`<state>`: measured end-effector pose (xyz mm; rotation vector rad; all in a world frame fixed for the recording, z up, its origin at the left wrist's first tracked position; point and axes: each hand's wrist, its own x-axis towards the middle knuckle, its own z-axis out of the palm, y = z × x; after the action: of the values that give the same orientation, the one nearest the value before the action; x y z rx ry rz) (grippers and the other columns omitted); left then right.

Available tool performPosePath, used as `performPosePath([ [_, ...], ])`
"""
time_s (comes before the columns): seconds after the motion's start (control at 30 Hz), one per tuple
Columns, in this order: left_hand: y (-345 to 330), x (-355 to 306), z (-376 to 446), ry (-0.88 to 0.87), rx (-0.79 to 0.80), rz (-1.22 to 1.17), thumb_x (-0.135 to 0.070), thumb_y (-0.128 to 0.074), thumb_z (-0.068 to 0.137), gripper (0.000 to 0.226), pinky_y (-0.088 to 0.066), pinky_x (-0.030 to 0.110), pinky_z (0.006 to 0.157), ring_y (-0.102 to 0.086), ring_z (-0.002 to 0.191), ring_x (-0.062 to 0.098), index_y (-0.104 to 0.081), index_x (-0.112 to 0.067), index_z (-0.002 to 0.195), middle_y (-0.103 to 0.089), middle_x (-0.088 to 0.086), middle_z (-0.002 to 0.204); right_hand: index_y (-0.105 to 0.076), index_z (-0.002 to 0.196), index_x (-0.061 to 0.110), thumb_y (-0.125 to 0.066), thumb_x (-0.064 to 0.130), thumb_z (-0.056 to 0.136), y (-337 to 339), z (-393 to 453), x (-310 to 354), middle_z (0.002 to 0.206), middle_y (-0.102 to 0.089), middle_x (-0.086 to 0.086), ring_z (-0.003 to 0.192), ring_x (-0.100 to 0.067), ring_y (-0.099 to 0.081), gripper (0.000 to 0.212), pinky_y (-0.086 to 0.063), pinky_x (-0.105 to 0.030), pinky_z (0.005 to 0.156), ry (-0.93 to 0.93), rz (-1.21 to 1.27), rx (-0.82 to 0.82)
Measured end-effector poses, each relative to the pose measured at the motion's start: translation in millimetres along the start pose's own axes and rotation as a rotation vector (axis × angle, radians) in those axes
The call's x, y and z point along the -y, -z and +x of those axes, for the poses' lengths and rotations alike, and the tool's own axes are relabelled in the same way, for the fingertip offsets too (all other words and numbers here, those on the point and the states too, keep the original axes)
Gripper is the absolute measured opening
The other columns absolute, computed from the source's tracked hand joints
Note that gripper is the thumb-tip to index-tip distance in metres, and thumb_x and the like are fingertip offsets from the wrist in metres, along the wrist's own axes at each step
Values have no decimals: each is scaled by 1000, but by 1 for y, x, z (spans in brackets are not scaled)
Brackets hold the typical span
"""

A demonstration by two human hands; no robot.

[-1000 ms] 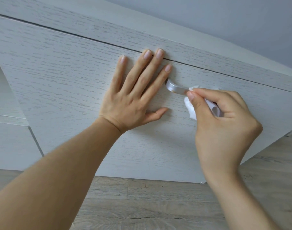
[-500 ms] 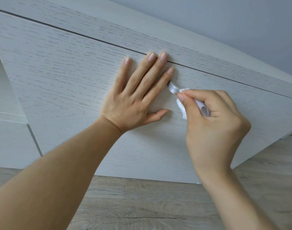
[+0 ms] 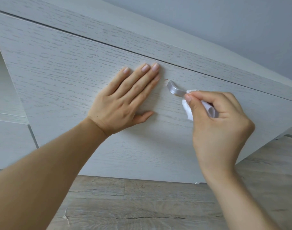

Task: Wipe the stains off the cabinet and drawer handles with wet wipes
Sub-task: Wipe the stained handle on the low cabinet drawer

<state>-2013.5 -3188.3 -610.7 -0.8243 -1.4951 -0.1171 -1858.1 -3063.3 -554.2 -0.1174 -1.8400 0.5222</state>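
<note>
A silver metal handle [image 3: 175,89] sticks out of the pale wood-grain drawer front [image 3: 67,77]. Its left end shows, with a small reddish-brown stain at its base and another on its lower edge. My right hand [image 3: 220,123] pinches a folded white wet wipe [image 3: 188,112] around the handle's right part, which is hidden by the wipe and fingers. My left hand [image 3: 125,98] lies flat on the drawer front just left of the handle, fingers straight and together.
The cabinet's top panel [image 3: 158,40] runs above the drawer under a grey wall [image 3: 225,22]. More pale cabinet fronts [image 3: 7,138] stand at the left. Grey wood-look floor [image 3: 142,205] lies below.
My right hand has slid the wipe to the right along the handle, baring more of its left end. My left hand stays pressed on the drawer front, its fingers drawn closer together.
</note>
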Motion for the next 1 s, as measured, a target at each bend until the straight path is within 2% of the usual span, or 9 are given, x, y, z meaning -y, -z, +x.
performPosePath([
  [0.2,-3,-4,-6,7,-4,64,-55,-43,95,75,-14,38,118,-31,140,22,-30,-3,148,-25,6,153,-73,79,7,-73,7,81,-8,-2,0,74,-66,-5,68,-13,-58,3,-41,-15,64,126,-49,24],
  [0.33,-5,-4,-8,-1,-14,55,-54,-43,94,76,-13,38,118,-30,140,23,-30,-2,148,-24,5,153,-74,81,6,-73,7,82,-9,-4,-1,75,-68,-8,66,-13,-58,2,-39,-9,66,142,-74,-22],
  [0.43,-5,-3,-8,-4,-16,77,-55,-42,94,76,-13,38,118,-29,140,23,-30,-2,148,-29,8,152,-74,80,5,-74,5,82,-15,-5,1,72,-66,-9,64,-20,-58,2,-39,-14,66,244,-110,-4],
  [0.57,-5,-4,-9,-6,-14,66,-54,-42,95,75,-12,38,119,-30,140,23,-29,-2,148,-30,9,151,-74,81,6,-73,8,83,-12,-6,-2,76,-67,-6,67,-18,-61,3,-38,-6,68,163,-96,-28],
  [0.73,-6,-3,-8,-1,-14,81,-54,-43,94,76,-12,39,119,-29,140,23,-29,-2,148,-30,9,151,-73,80,5,-72,6,83,-15,-5,2,74,-65,-7,68,-17,-56,4,-36,-9,67,236,-124,25],
  [0.9,-6,-4,-9,3,-9,64,-53,-42,95,75,-13,39,119,-28,141,23,-28,-2,148,-29,9,152,-74,85,7,-72,9,85,-3,-7,-4,80,-65,-3,75,-7,-59,2,-41,-5,73,147,-65,-67],
  [1.0,-6,-3,-9,2,-8,68,-53,-42,95,75,-13,39,119,-28,141,23,-29,-2,148,-29,9,152,-74,87,7,-72,8,85,-8,-7,-2,80,-62,-1,72,-11,-60,3,-41,-8,67,171,-48,-61],
])
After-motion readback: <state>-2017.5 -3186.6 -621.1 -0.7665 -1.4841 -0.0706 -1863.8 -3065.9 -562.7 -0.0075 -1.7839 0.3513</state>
